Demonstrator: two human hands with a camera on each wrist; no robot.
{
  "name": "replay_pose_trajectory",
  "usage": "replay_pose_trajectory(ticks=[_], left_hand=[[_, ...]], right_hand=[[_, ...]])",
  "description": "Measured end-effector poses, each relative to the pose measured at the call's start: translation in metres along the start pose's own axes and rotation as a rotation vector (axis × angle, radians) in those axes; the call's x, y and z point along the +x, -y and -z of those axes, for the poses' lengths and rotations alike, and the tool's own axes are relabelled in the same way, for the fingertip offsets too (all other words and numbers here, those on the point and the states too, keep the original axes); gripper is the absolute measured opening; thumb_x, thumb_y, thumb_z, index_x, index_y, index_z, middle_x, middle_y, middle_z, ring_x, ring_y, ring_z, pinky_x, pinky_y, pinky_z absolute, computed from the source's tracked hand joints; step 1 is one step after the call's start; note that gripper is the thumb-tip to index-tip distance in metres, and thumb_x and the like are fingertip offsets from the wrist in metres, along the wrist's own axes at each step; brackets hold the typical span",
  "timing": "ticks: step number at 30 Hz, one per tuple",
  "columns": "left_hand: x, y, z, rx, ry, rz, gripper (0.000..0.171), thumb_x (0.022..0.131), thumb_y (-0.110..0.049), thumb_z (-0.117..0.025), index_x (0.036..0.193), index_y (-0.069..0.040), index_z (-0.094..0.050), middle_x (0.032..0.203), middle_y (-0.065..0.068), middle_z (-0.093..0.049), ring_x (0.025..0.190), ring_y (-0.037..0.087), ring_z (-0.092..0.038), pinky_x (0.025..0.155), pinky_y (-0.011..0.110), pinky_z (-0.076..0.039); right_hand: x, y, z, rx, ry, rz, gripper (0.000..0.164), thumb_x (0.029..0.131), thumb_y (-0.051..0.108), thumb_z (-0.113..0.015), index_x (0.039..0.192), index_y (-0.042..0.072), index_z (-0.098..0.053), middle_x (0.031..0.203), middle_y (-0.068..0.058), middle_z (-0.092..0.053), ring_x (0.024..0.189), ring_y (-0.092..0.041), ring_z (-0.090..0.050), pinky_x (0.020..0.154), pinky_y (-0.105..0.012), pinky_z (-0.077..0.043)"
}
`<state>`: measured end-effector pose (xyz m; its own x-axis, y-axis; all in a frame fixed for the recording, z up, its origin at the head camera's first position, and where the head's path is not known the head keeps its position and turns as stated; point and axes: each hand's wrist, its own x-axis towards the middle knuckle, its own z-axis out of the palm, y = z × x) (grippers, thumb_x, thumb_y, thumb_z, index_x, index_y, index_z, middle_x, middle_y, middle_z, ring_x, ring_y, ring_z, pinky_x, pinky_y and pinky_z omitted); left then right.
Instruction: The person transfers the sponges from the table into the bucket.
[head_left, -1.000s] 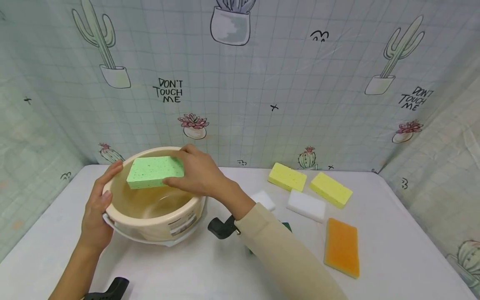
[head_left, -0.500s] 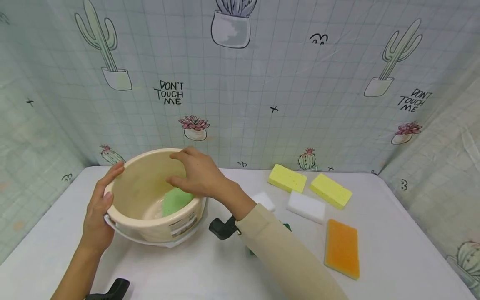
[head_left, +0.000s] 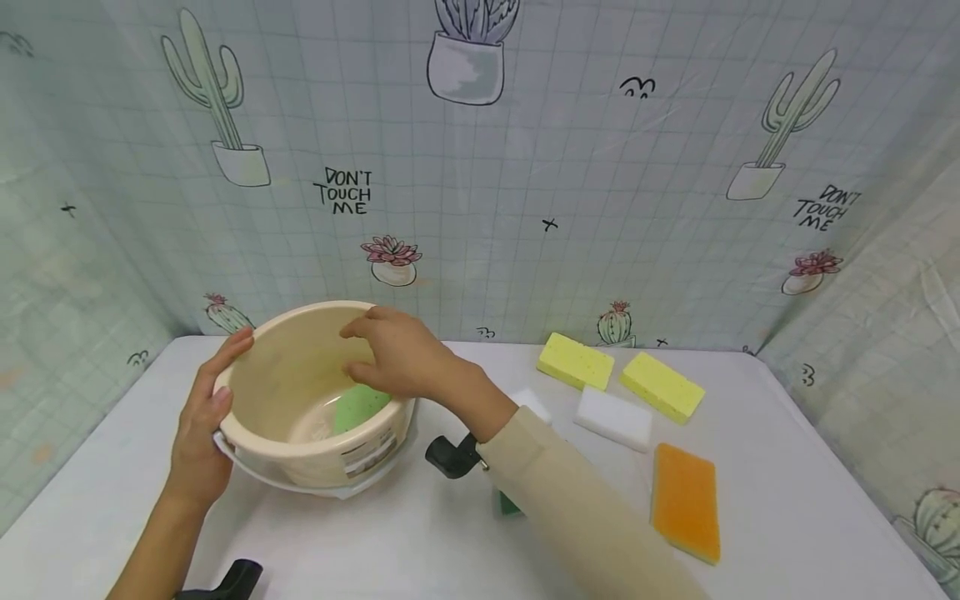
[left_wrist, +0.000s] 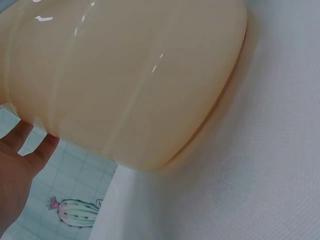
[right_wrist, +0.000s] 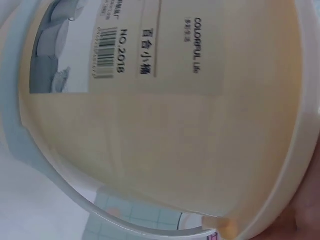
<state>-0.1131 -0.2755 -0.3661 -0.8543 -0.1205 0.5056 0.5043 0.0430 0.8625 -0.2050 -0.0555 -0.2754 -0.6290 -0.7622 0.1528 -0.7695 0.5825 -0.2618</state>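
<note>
In the head view, a cream plastic bucket [head_left: 300,458] stands on the left of the table, mouth up and leaning towards me. My left hand [head_left: 201,425] holds its left side at the rim; its fingers [left_wrist: 42,150] touch the outer wall in the left wrist view. Over the right rim reaches my right hand [head_left: 401,354], fingers loosely bent, thumb and fingertips apart, nothing between them. Below it a speckled light green sponge [head_left: 358,407] lies inside the bucket, partly hidden by the front rim. The bucket's printed label [right_wrist: 125,50] fills much of the right wrist view.
Right of the bucket lie two yellow sponges [head_left: 575,360], two white sponges [head_left: 613,418] and an orange sponge [head_left: 686,502]. A dark green piece [head_left: 508,503] is mostly hidden under my right sleeve [head_left: 577,508]. A printed cloth [head_left: 480,183] hangs behind the white table [head_left: 360,550].
My right hand has let go of the light green sponge, which has dropped into the bucket. The hand stays above the rim. My left hand has kept its place on the bucket.
</note>
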Motion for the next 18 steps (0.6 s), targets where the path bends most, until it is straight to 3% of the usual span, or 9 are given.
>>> replay_pose_trajectory(ticks=[8,14,18], left_hand=[[-0.001,0.003,0.001,0.035,0.04,0.001,0.051,0.097,-0.018,-0.029,0.145,-0.003,-0.034,0.157,0.006,-0.018,0.144,0.019,-0.01,0.105,0.015,-0.027],[-0.001,0.002,0.002,0.062,0.063,-0.039,0.05,0.097,-0.017,-0.029,0.146,-0.005,-0.035,0.157,0.005,-0.018,0.144,0.019,-0.01,0.103,0.013,-0.029],[0.0,0.002,0.004,0.054,0.057,-0.054,0.05,0.097,-0.017,-0.029,0.145,-0.006,-0.036,0.156,0.005,-0.019,0.143,0.019,-0.011,0.104,0.013,-0.028]], right_hand=[[0.007,0.01,0.007,-0.136,0.304,-0.058,0.064,0.079,0.041,-0.077,0.136,0.022,-0.054,0.129,0.004,-0.05,0.108,-0.007,-0.051,0.093,-0.025,-0.042],[0.009,0.008,0.008,-0.094,0.328,-0.024,0.064,0.08,0.038,-0.077,0.137,0.024,-0.052,0.133,0.005,-0.048,0.114,-0.007,-0.047,0.095,-0.023,-0.04],[0.012,0.01,0.009,-0.106,0.373,-0.007,0.066,0.078,0.036,-0.079,0.137,0.026,-0.052,0.131,0.006,-0.048,0.108,-0.007,-0.048,0.09,-0.024,-0.042]])
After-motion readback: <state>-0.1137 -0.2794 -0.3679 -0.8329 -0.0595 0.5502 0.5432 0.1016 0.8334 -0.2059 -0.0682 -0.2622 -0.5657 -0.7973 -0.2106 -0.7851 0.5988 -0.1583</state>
